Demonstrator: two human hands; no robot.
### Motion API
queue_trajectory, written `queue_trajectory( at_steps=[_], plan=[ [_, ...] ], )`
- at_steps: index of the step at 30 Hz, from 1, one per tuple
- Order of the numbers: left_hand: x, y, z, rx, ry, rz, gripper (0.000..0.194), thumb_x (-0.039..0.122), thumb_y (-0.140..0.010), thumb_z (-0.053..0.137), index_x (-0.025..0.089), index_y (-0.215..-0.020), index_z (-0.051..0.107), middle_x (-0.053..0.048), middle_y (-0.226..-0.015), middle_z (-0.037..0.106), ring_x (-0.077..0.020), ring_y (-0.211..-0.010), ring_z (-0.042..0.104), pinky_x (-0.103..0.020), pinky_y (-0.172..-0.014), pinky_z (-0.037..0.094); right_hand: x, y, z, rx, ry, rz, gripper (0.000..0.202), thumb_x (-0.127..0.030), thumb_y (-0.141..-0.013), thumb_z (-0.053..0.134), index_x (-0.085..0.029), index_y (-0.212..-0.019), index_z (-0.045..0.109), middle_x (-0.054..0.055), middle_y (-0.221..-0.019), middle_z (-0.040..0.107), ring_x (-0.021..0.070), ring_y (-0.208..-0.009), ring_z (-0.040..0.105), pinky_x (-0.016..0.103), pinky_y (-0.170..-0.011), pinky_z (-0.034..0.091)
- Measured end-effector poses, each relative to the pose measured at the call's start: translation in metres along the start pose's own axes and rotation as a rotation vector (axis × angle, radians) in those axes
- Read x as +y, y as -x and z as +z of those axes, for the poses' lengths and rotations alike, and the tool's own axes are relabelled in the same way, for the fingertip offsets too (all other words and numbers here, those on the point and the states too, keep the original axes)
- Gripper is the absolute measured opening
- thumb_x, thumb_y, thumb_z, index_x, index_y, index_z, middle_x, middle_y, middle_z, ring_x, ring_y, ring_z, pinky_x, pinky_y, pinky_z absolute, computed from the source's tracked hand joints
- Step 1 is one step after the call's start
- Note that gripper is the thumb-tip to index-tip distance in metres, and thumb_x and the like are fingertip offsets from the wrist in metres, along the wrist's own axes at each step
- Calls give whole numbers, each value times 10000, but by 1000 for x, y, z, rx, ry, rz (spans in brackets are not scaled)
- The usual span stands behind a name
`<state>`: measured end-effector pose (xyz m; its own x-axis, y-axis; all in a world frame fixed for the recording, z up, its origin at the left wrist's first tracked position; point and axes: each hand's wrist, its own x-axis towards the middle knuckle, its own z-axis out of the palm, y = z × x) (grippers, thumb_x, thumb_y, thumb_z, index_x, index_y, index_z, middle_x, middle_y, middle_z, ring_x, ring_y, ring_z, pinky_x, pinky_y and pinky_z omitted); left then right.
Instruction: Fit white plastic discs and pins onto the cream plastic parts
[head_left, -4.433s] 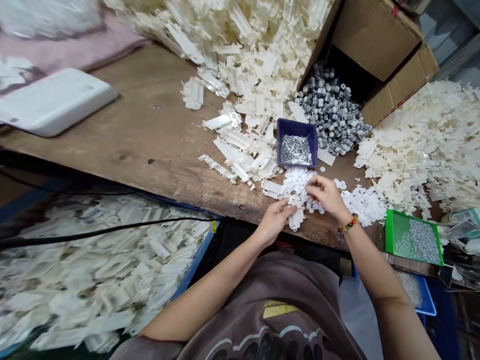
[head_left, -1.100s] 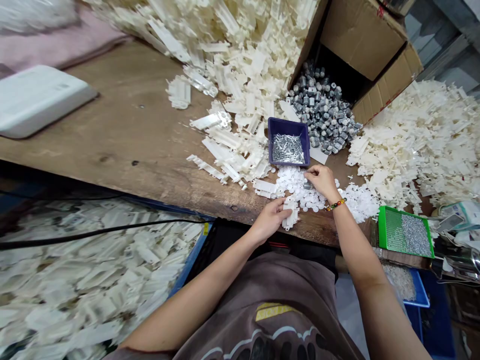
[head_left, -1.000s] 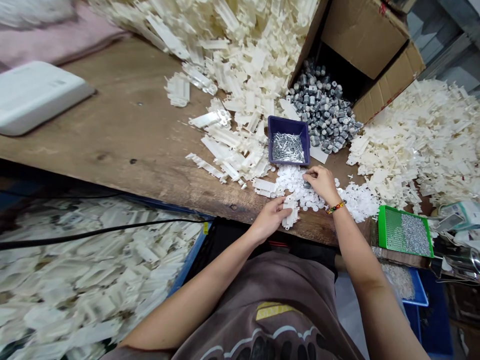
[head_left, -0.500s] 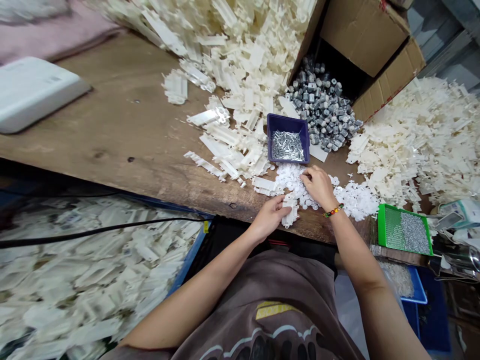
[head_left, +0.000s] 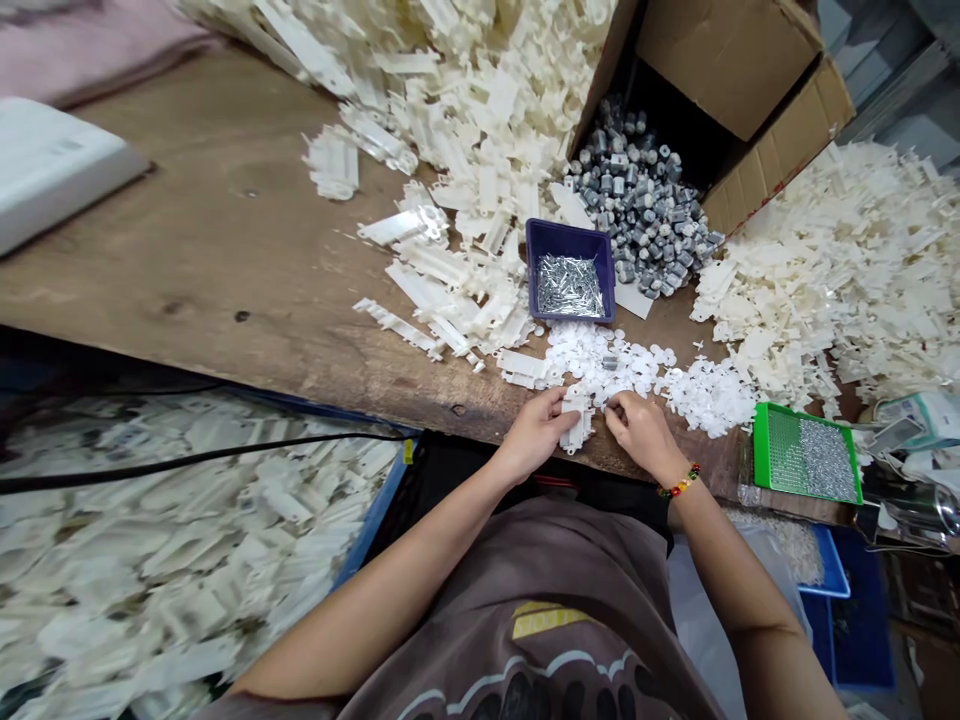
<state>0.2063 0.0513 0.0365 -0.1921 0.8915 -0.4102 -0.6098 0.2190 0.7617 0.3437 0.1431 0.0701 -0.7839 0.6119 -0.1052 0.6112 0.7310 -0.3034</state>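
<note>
My left hand (head_left: 529,436) grips a small white plastic part (head_left: 577,422) at the table's front edge, thumb lying over its face. Just right of that part is my right hand (head_left: 642,432), its fingertips pinched together; whatever they hold is too small or hidden to make out. Behind both hands spreads a pile of small white discs (head_left: 634,366), with one grey cylinder (head_left: 610,363) lying on it. A second white plastic part (head_left: 525,368) rests beside the discs. Beyond them stands a purple box (head_left: 534,270) containing thin metal pins (head_left: 571,288).
Grey cylinders (head_left: 651,215) spill from a cardboard box (head_left: 727,70). Heaps of cream plastic parts (head_left: 862,250) lie at back and right. A green tray (head_left: 762,445) with small metal pieces sits at the right edge. A black cable (head_left: 225,462) crosses lower left.
My right hand has drawn back from the disc pile toward the table's front edge, beside the plastic part. A grey cylinder now shows on the discs. My left hand keeps its hold.
</note>
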Motion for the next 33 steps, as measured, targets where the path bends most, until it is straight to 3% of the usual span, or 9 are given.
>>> queue_trajectory(
  at_steps=[5, 12, 19, 28, 33],
  plan=[
    [0, 0, 0, 4, -17, 8, 431, 249, -622, 695, 116, -1017, 585, -49, -779, 706, -194, -706, 658, -290, -654, 500, -1, 1, 0, 6, -11, -17, 99, -182, -862, 466, -167, -823, 556, 74, -850, 635, 174, -755, 575, 276, -705, 416],
    [3, 1, 2, -2, -30, 29, 407, 227, -621, 687, 119, -1002, 598, -38, -786, 701, -175, -715, 639, -270, -673, 475, -18, -9, -8, 132, -411, 94, 71, -236, -820, 502, -197, -768, 529, -21, -634, 570, 111, -561, 530, 221, -577, 411],
    [3, 1, 2, -4, -31, 29, 424, 219, -616, 678, 101, -1015, 594, -49, -813, 706, -164, -684, 626, -269, -650, 471, -24, -13, -8, 124, -388, 63, 56, -198, -800, 505, -192, -746, 517, -32, -601, 535, 103, -545, 515, 213, -564, 394],
    [4, 1, 2, -3, 7, 23, 396, 209, -604, 694, 112, -976, 597, -41, -790, 707, -174, -697, 649, -286, -676, 498, -23, -9, -4, 90, -313, 37, 95, -191, -854, 485, -184, -809, 569, 2, -688, 620, 126, -631, 567, 225, -624, 403],
    [6, 6, 4, -10, 38, -53, 389, 189, -610, 694, 121, -974, 577, -31, -735, 708, -170, -611, 664, -288, -633, 518, -10, -6, -8, 137, -147, 107, 215, -285, -919, 430, -195, -822, 599, 24, -760, 668, 144, -672, 589, 242, -645, 379]
  ],
)
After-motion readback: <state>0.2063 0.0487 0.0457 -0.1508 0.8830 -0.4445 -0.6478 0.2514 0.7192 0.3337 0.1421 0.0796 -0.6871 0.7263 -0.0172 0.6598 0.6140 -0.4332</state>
